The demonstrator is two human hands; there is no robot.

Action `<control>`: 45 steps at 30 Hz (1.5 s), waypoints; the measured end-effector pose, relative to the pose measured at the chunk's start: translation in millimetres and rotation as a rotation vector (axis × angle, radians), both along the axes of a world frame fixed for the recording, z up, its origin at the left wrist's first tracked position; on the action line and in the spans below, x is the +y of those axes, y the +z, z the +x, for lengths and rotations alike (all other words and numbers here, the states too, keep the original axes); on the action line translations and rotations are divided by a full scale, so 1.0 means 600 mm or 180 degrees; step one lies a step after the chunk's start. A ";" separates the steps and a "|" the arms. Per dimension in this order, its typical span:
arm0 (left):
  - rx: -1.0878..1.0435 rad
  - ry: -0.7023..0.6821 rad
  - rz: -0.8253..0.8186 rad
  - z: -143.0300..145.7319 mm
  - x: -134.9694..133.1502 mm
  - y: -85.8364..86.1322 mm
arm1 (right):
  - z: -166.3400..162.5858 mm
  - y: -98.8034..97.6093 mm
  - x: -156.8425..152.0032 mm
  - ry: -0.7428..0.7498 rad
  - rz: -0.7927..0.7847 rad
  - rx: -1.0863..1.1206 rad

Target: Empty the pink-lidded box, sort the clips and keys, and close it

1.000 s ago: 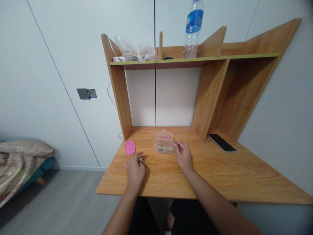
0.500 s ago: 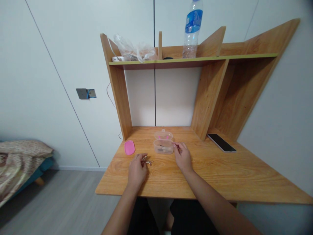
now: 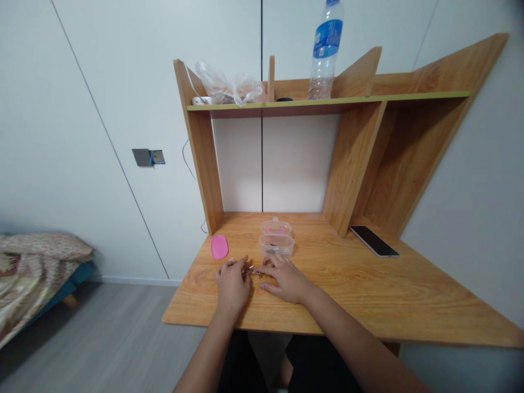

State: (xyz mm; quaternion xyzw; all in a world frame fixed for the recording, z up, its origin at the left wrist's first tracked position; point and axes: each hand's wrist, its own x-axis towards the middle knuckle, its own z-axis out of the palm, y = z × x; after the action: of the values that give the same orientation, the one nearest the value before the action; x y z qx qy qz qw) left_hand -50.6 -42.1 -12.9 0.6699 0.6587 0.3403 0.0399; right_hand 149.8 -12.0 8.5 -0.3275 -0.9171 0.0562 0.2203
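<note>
On the desk my left hand has its fingers curled over some small shiny metal pieces, which stick out past the fingertips. They are too small to name. My right hand lies just to their right, thumb and fingers apart; its index fingertip reaches the metal pieces. Behind it stands a small clear plastic box with its hinged lid up. A few small dark items lie inside the box. A pink oval lid or dish lies flat beyond my left hand.
A phone lies at the right of the wooden desk. The shelf above carries a water bottle and a clear plastic bag. A bed stands to the left.
My right hand has left the right edge of the clear box and moved left and nearer, to the metal pieces. My left hand stays at about the same place.
</note>
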 end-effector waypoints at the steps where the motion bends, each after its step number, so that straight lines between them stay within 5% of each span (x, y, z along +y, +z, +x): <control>1: -0.0005 -0.0020 0.0011 0.000 0.000 0.000 | 0.000 -0.001 0.001 -0.0035 -0.0019 0.0021; 19: -0.0322 -0.0013 0.0397 -0.004 0.003 0.000 | 0.001 -0.005 0.003 -0.0304 0.0138 0.0552; 34: -0.1390 -0.0559 0.0562 0.001 0.001 0.005 | 0.006 -0.017 0.012 -0.0291 0.0085 0.0793; 45: -0.0823 -0.0735 0.0800 -0.009 0.003 0.003 | 0.009 -0.015 0.007 -0.0377 0.0107 0.1321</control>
State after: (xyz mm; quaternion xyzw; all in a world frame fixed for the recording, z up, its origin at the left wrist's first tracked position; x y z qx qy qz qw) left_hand -56.0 -40.3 -11.4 0.6914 0.5193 0.4960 0.0790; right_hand 155.2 -7.8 -0.2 -0.3585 -0.8320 0.0940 0.4127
